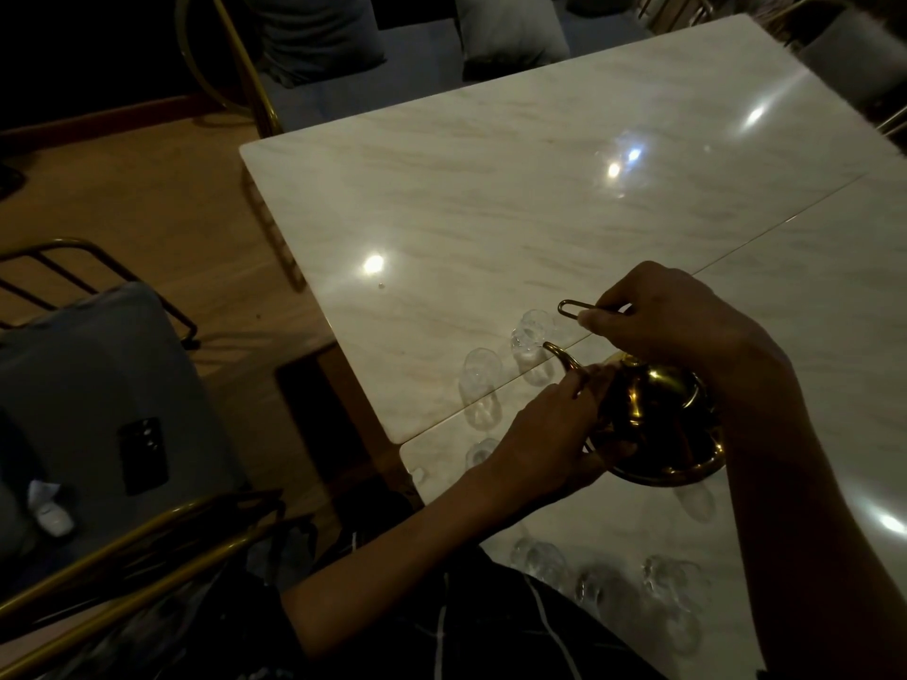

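Observation:
A shiny brass pot [657, 424] with a curved spout [559, 353] stands on the white marble table [491, 198] near its front left corner. My left hand [545, 434] grips the pot's side just below the spout. My right hand [657, 316] is above the pot and pinches a thin looped wire handle [574, 306] that sticks out to the left. Two clear glasses [532, 346] [481, 385] stand just left of the spout. My hands hide the pot's top.
More clear glasses [540, 557] [672, 576] sit along the table's near edge, one [483, 451] by my left wrist. Brass-framed chairs with grey cushions [98, 385] stand to the left; a dark phone [142, 456] and a small white object [51, 512] lie on one.

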{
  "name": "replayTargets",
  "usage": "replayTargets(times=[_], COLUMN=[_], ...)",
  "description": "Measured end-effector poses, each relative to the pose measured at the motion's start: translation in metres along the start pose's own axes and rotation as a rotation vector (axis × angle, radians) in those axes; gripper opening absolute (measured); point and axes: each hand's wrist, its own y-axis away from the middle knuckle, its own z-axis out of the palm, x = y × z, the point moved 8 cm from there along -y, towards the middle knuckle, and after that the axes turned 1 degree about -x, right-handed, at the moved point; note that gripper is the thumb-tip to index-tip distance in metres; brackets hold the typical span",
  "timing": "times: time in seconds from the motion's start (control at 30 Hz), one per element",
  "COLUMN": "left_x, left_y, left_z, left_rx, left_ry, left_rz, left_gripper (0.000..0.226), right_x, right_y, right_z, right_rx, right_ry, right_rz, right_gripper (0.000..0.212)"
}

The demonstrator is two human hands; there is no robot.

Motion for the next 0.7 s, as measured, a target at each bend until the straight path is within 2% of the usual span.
replayTargets(times=[0.7], left_x=[-0.0014], left_y=[-0.0001], left_z=[-0.0024], left_rx=[0.025], left_ry=[0.011], left_rz=[0.019], left_gripper=[0.078], right_x=[-0.0062], right_y=[-0.0009], right_z=[-0.0038], right_rx=[0.007], right_ry=[0.011], right_rz=[-0.004], right_gripper=[0.029])
